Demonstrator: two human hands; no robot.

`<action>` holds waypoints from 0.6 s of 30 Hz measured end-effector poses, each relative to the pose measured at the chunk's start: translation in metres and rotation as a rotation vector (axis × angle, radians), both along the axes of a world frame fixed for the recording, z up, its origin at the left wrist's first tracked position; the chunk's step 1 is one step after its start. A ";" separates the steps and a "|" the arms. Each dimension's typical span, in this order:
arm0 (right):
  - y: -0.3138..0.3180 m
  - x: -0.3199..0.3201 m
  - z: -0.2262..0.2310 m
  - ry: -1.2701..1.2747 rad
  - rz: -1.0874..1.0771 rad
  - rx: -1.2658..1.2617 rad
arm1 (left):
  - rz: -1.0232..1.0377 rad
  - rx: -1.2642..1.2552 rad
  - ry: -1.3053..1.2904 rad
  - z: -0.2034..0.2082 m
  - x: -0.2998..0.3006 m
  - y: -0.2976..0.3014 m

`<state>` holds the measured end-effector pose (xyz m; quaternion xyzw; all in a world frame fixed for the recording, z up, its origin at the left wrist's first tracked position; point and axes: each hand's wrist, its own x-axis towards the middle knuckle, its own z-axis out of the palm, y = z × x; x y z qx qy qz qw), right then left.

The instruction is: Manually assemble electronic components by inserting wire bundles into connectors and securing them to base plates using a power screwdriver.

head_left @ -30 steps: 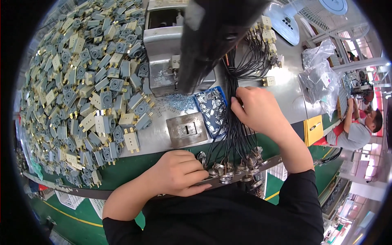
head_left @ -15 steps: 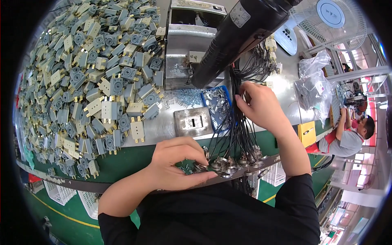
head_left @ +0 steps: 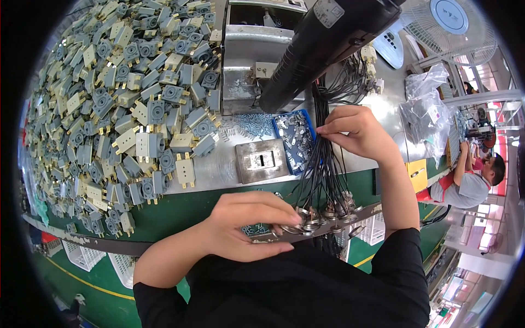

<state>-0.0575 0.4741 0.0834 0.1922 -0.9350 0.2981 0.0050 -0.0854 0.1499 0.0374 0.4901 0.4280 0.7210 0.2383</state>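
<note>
Wires [head_left: 326,156] lie bundled at three o'clock from the view's centre, with metal discs [head_left: 311,221] on their ends at four. At two o'clock, the right hand [head_left: 322,131] pinches the bundle, thumb against fingers. The left hand [head_left: 290,232], at six o'clock, curves with thumb and fingertips apart beside the discs; its own fingers hide whether it grips one, so I cannot tell. At one o'clock, a black tube [head_left: 328,49] covers part of the machine [head_left: 246,76]. Parts [head_left: 126,109] crowd ten o'clock, cut off leftward by the lens rim.
</note>
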 end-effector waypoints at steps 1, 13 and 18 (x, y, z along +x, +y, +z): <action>0.000 0.000 0.001 -0.002 0.000 -0.005 | 0.017 -0.017 -0.019 -0.002 -0.002 -0.002; 0.015 0.017 -0.012 0.213 -0.074 -0.042 | 0.336 0.035 -0.079 -0.016 -0.009 -0.007; 0.012 0.024 -0.004 0.282 -0.089 -0.118 | 0.174 -0.028 0.224 -0.005 -0.009 0.002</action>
